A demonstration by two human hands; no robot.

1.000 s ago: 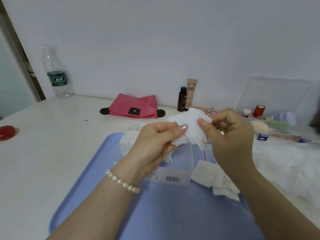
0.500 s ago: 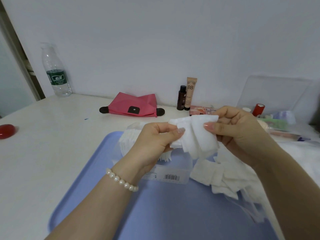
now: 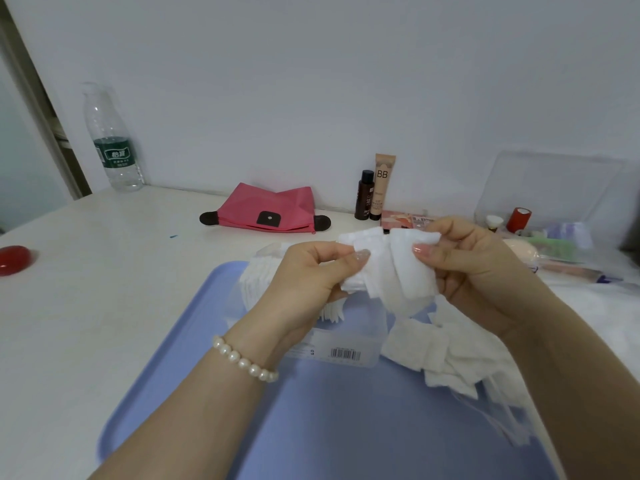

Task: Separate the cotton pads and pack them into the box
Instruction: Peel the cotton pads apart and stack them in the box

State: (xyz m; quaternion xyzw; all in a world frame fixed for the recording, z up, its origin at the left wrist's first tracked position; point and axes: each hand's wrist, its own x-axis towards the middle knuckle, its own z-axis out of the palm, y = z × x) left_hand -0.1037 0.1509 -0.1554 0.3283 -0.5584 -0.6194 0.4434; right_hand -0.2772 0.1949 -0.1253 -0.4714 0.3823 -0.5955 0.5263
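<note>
A bunch of white cotton pads [image 3: 391,271] hangs in the air above a clear plastic box [image 3: 346,344]. My left hand [image 3: 311,275] pinches the bunch at its left side between thumb and fingers. My right hand [image 3: 474,261] pinches its right side, thumb on the front. The box stands on a blue tray [image 3: 311,427] and holds a row of upright pads [image 3: 256,285] at its left end, partly hidden by my left hand. A loose heap of pads [image 3: 446,355] lies on the tray to the box's right, under my right forearm.
Along the wall stand a water bottle [image 3: 112,143], a pink pouch [image 3: 266,213], a dark bottle [image 3: 364,195] and a BB tube [image 3: 381,185]. A clear organiser [image 3: 547,188] with cosmetics sits at back right. A red object [image 3: 14,259] lies at the left edge.
Both hands stay above the box with the bunch of pads. The right hand has shifted its pinch outward, and the pads have fanned out wider between the two hands.
</note>
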